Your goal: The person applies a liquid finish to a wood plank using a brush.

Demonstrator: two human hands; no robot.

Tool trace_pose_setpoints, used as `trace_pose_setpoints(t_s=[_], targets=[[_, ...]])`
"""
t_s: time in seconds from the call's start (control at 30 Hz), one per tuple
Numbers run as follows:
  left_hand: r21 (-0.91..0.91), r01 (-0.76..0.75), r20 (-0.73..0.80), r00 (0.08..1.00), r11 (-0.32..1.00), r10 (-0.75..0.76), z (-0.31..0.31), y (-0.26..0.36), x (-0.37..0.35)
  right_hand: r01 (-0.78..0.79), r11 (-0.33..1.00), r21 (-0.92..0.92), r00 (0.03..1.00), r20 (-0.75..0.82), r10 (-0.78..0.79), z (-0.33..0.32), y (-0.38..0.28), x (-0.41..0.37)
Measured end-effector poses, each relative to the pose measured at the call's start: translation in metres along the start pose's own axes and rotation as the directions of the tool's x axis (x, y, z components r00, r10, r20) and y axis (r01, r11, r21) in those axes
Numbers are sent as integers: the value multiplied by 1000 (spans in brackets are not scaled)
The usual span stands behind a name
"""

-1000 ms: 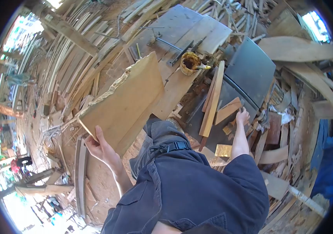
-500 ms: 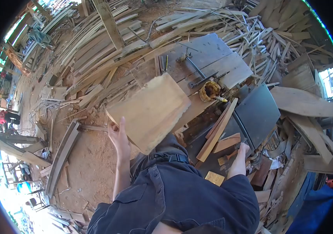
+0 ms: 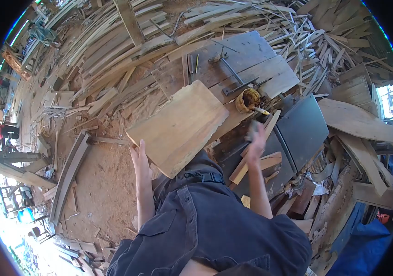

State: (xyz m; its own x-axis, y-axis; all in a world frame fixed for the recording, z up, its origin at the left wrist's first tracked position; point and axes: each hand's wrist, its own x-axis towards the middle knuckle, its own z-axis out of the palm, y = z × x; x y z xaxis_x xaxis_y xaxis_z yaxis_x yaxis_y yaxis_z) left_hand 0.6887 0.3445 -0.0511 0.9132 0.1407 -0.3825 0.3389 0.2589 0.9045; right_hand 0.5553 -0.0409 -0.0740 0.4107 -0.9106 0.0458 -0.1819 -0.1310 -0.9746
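A flat wooden board (image 3: 176, 126) with a rough, bark-like edge lies slanted in front of my waist. My left hand (image 3: 140, 158) grips its lower left corner, thumb along the edge and fingers partly hidden beneath. Raised over the dark metal machine top is my right hand (image 3: 255, 149), smeared by motion. A small greyish thing (image 3: 252, 130) shows at its fingertips, too blurred to name. Below that hand are wooden strips (image 3: 239, 173) and a short wood piece (image 3: 271, 160). A paintbrush (image 3: 272, 177) lies partly hidden behind my right forearm.
A stained pot (image 3: 248, 100) with a yellow-tipped tool across its rim stands beyond the board. Behind it, a metal clamp (image 3: 233, 71) rests on a wooden tabletop (image 3: 251, 46). Timber piles (image 3: 109, 60) and scrap sticks (image 3: 316, 60) surround the bench.
My right hand has risen from the metal top, moving up and left toward the board with the greyish thing. My left hand keeps its grip; the board has barely shifted.
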Motion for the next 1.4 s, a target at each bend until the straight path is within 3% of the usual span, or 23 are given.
trace_pose_setpoints(t_s=[0.03,0.07,0.1,0.13,0.17,0.2,0.27,0.33,0.4,0.47,0.63,0.7,0.77,0.8,0.83,0.9,0.97,1.07,1.13,1.27,1.33,1.37,1.4], targets=[[13,42,2,999,999,-42,-2,-1,1,44,999,-29,966,255,-35,26,-7,-13],[14,44,-1,999,999,-44,-2,0,0,95,995,-42,866,496,-62,49,-14,-25],[64,46,22,999,997,-48,1,3,-4,-30,999,34,808,590,4,69,-26,-36],[113,48,42,998,992,-53,3,6,-9,-28,999,32,803,596,4,79,-29,-37],[107,49,31,998,993,-53,5,8,-13,213,957,-196,714,700,-16,88,-31,-35],[122,34,62,997,992,-42,7,10,-18,463,808,-365,610,792,8,96,-33,-32],[127,18,73,997,992,-27,11,19,-28,518,763,-387,585,811,15,114,4,-16],[163,136,101,983,977,-154,14,26,-37,572,714,-404,559,829,20,127,42,-2],[128,118,100,986,985,-131,17,24,-40,583,714,-388,562,827,-10,138,63,20],[96,104,95,989,990,-113,19,21,-44,618,700,-357,495,869,6,154,87,47],[89,170,98,979,981,-179,23,22,-50,594,622,-511,587,804,100,193,105,78],[66,122,55,991,990,-126,15,-6,-36,582,585,-564,619,774,131,203,101,77],[38,64,10,998,997,-65,13,-13,-28,572,675,-466,540,834,118,201,95,53],[42,76,-20,997,996,-75,15,-12,-28,642,641,-420,487,870,81,196,80,30],[44,93,-51,995,995,-90,16,-11,-28,642,715,-278,418,908,-23,189,64,3],[65,71,-67,996,995,-67,18,-9,-30,614,783,-94,246,966,-76,167,-15,-64],[103,60,-68,996,993,-53,17,-14,-30,703,697,141,51,968,-247,154,-40,-109],[131,-16,-89,996,991,27,15,-23,-31,799,585,141,-35,981,-189,152,-60,-103],[217,-42,-72,996,975,59,14,-22,-35,790,600,123,-29,986,-164,164,-42,-84],[181,50,-74,997,982,-37,14,-21,-39,784,592,-185,277,959,-67,212,32,-1],[152,53,-72,996,987,-42,17,-17,-42,671,624,-401,450,889,87,234,60,53],[144,54,-78,996,988,-43,18,-15,-42,678,619,-397,444,892,87,243,56,68],[121,79,-70,995,990,-71,19,-13,-42,652,563,-509,498,846,188,251,55,79]])
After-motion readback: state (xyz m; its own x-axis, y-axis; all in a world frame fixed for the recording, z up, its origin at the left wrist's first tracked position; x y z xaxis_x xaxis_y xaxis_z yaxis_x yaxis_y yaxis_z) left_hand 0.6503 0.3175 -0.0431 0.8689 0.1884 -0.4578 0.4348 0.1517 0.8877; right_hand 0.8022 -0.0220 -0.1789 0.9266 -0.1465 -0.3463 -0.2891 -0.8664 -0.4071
